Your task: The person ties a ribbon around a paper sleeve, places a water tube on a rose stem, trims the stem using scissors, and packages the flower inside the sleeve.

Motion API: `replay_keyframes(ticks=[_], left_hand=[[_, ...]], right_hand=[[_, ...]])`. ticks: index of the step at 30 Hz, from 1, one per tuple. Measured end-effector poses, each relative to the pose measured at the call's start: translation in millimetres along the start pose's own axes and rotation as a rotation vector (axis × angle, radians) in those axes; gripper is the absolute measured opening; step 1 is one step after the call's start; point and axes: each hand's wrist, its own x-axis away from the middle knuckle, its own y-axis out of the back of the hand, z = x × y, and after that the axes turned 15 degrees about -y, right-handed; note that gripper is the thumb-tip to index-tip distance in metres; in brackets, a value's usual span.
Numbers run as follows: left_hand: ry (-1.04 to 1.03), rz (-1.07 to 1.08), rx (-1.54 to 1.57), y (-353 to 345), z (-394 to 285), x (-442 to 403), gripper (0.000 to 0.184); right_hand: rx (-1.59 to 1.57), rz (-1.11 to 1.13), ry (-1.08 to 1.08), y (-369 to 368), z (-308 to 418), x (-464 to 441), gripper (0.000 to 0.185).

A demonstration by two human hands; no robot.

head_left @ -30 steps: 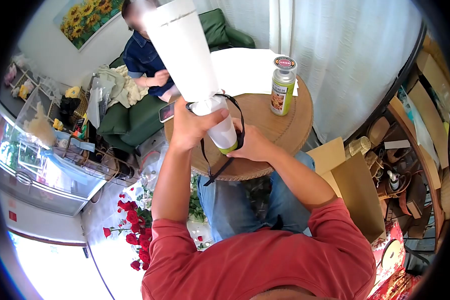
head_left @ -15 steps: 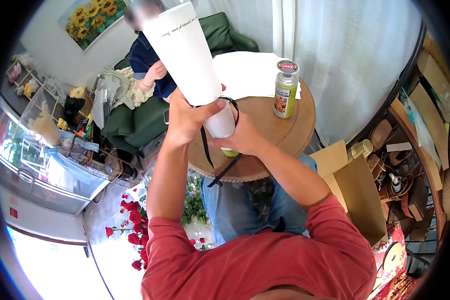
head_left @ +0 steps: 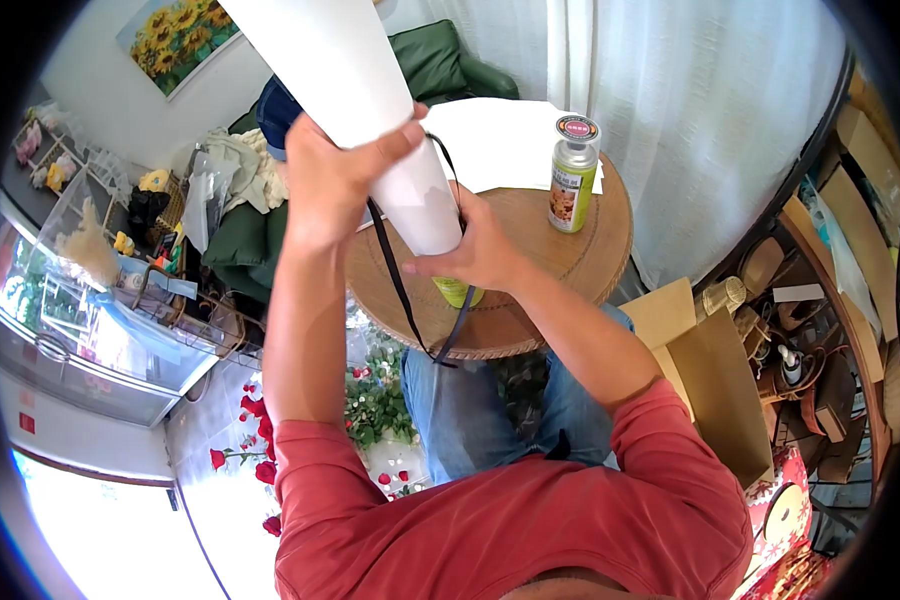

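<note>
In my left hand (head_left: 328,178) is a tall white tapered paper holder (head_left: 335,70), tilted, with its top cut off by the frame edge. A narrower white holder (head_left: 418,205) sticks out of its lower end. My right hand (head_left: 482,248) is closed on the bottom part of this narrower one. A black ribbon (head_left: 398,280) hangs in a loop from the narrower holder, down past the table edge. Behind and below the right hand, part of a yellow-green can (head_left: 456,293) shows on the round wooden table (head_left: 530,275).
White sheets (head_left: 495,140) and a spray can (head_left: 574,180) are on the table. An open cardboard box (head_left: 715,385) stands at the right. Red roses (head_left: 260,430) and greenery (head_left: 380,400) are at lower left. Another person's dark sleeve (head_left: 278,108) shows by the green sofa (head_left: 245,240).
My left hand has moved up and left with the wider holder. More of the narrower holder now shows between my hands. The other person is now mostly hidden behind the holder.
</note>
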Motion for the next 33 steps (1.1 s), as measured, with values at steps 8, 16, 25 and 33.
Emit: replay_keyframes(ticks=[8,16,25,33], left_hand=[[-0.192,0.006,-0.152,56.9,-61.2,-85.6,0.043],[-0.128,-0.069,-0.247,132.6,-79.0,-95.8,0.04],[0.266,-0.042,0.08,165.3,22.3,6.3,0.072],[0.154,0.079,-0.049,149.1,46.9,19.8,0.081]], right_hand=[[-0.017,0.083,-0.051,6.2,-24.0,18.3,0.091],[0.009,-0.001,-0.137,22.7,-27.5,47.6,0.078],[0.55,-0.732,-0.286,194.4,30.5,238.2,0.064],[0.405,-1.274,-0.486,291.5,-16.8,402.4,0.063]])
